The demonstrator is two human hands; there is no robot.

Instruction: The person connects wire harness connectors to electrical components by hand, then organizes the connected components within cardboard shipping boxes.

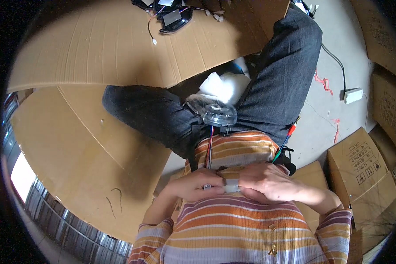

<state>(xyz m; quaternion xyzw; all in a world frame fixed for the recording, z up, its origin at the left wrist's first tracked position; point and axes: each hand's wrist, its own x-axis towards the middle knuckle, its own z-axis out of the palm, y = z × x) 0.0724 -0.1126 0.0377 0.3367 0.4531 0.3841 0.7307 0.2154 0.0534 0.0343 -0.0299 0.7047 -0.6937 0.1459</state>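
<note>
Close to my belly, my left hand (201,184) and my right hand (268,182) are both closed, with a small whitish plastic connector (231,186) pinched between them. Red and dark wires (210,149) run from my left hand up to a clear, round plastic lamp housing (219,114) resting in my lap. What the fingertips press on is partly hidden. Behind the housing lies a crumpled white wad (224,86) between my legs. A wire with red and green clips (290,130) hangs beside my right thigh.
A large cardboard sheet (97,53) spans the front and left, with black lamp parts (175,20) and loose wires at its far edge. Cardboard boxes (358,165) stand at right. On the floor lie a white power strip (353,95) with a black cord and red string (324,82).
</note>
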